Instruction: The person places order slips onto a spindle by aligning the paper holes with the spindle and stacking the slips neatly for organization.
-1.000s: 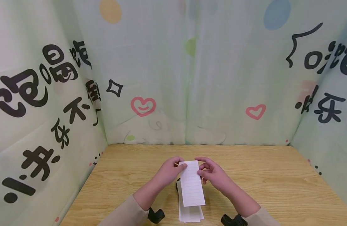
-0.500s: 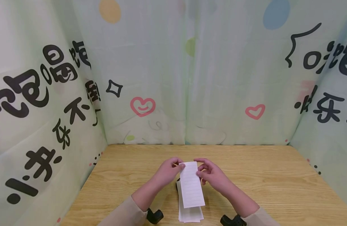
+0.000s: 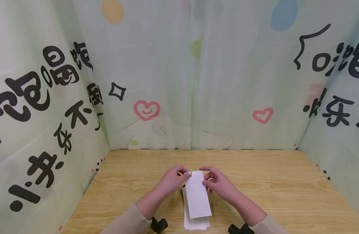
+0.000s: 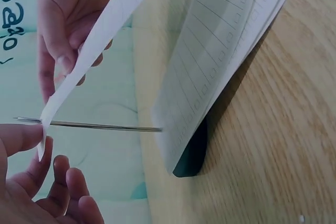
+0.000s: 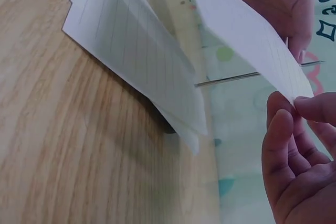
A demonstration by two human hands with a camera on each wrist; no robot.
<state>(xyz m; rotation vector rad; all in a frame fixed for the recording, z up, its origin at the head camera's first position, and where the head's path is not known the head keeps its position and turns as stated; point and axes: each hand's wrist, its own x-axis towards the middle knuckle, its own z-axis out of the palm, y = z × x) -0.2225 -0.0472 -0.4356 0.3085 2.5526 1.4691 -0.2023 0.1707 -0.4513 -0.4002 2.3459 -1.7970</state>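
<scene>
My left hand (image 3: 174,178) pinches the upper left edge of a lined paper slip (image 3: 198,198), while my right hand (image 3: 219,183) pinches its right edge. In both wrist views a thin upright metal spike (image 4: 105,126) passes through the slip near its top end, the tip sticking out above it. Several similar lined sheets (image 5: 142,51) sit lower on the spike, tilted over its dark base (image 4: 192,156). A gap separates the held slip from those sheets. The base is mostly hidden under the paper.
All of this stands on a wood-grain table (image 3: 124,182) near its front. Printed fabric curtains (image 3: 191,81) enclose the table at the back and both sides. Black wrist-worn devices (image 3: 159,225) show at both forearms.
Both hands and the held slip have moved slightly down. A small dark bit of the spike now shows at the slip's top beside my left thumb. The lower sheets have stayed in place.
</scene>
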